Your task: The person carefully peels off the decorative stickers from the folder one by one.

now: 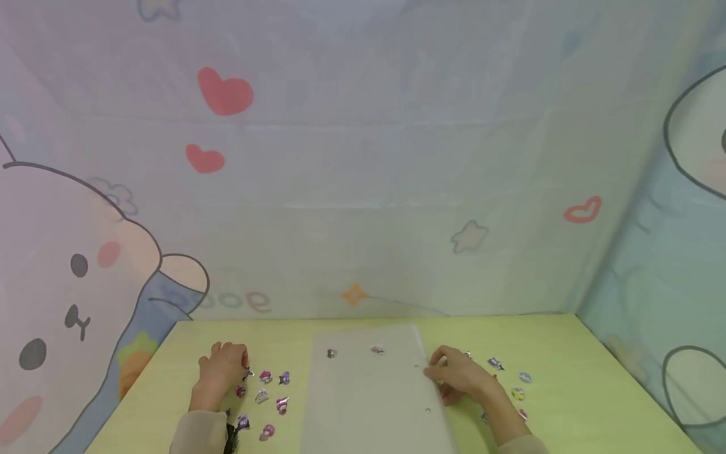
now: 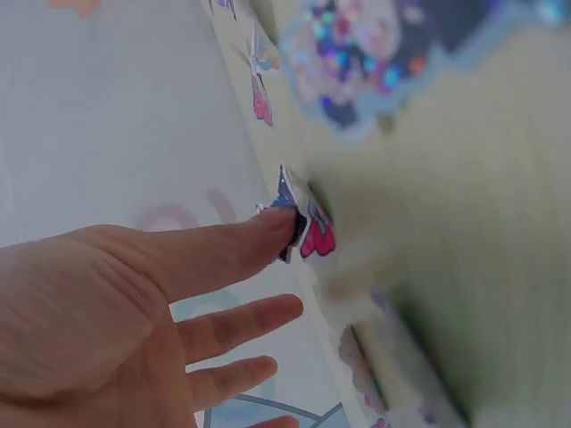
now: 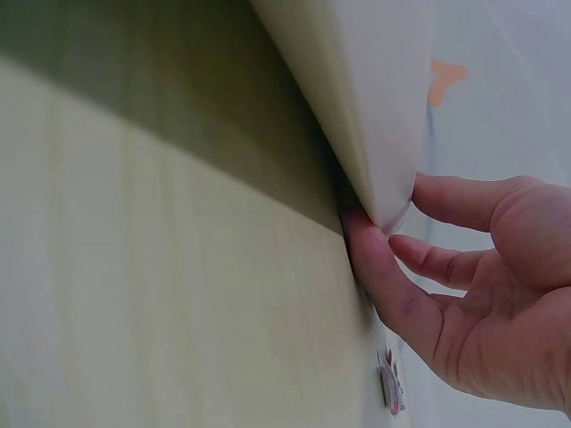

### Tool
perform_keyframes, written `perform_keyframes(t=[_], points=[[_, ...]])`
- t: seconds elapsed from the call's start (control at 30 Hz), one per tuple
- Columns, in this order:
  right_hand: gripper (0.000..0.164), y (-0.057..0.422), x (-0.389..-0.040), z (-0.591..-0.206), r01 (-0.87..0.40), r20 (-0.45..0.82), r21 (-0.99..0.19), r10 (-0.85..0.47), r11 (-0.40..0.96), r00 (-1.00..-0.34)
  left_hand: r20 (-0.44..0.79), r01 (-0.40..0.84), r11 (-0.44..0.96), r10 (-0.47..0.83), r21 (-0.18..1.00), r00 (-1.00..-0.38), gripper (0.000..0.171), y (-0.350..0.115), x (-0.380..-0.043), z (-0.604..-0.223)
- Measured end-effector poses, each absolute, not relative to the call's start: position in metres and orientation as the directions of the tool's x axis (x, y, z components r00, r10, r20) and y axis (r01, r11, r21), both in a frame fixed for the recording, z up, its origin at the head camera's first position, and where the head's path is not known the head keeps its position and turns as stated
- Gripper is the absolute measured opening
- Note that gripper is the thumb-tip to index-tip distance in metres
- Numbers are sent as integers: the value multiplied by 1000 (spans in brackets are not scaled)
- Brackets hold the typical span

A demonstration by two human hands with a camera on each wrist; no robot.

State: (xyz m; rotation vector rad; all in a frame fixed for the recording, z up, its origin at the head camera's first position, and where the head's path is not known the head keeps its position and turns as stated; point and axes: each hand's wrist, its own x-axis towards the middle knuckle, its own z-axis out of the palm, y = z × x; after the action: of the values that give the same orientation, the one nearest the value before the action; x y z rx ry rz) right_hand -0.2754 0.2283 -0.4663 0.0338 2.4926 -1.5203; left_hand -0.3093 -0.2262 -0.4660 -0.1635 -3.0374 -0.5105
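On the left of the table, my left hand (image 1: 221, 371) pinches a small dark-blue shiny sticker (image 2: 287, 218); the thumb lies on its face and the index finger is hidden behind. Around it lie several colourful character stickers (image 1: 261, 396), two of them pink, one purple. My right hand (image 1: 460, 373) grips the right edge of a white sheet (image 1: 368, 403). In the right wrist view that sheet's edge (image 3: 388, 152) is lifted from the table, between the thumb and the fingers. Two stickers (image 1: 331, 354) sit near the sheet's far edge, and small round marks run down its right side.
More stickers (image 1: 518, 393) are scattered right of the sheet, partly behind the right forearm. A black object (image 1: 230, 437) lies by the left sleeve. The pale yellow table (image 1: 573, 353) ends at a printed cloth backdrop (image 1: 363, 189) behind and at both sides.
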Motion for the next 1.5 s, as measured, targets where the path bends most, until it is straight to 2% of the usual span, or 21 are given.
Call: perform_keyframes(t=[0.47, 0.63, 0.8, 0.9, 1.2, 1.5], points=[[25, 228, -275, -466, 138, -201, -876, -91, 463, -975, 65, 65, 953, 48, 294, -997, 17, -224, -306, -464], [26, 228, -277, -468, 139, -200, -877, -86, 460, -976, 68, 68, 959, 51, 275, -996, 8, -221, -306, -460], [28, 228, -278, -469, 143, -204, -880, -89, 453, -975, 72, 86, 959, 69, 271, -995, 26, -215, -303, -452], [28, 229, -279, -470, 142, -207, -882, -100, 448, -973, 66, 108, 955, 94, 276, -993, 30, -207, -302, -448], [28, 236, -279, -468, 129, -198, -879, -106, 459, -974, 56, 246, 865, 246, 438, -968, 32, -155, -308, -443], [29, 231, -277, -468, 129, -199, -880, -110, 457, -974, 42, 319, 792, 349, 521, -936, 32, -93, -313, -442]])
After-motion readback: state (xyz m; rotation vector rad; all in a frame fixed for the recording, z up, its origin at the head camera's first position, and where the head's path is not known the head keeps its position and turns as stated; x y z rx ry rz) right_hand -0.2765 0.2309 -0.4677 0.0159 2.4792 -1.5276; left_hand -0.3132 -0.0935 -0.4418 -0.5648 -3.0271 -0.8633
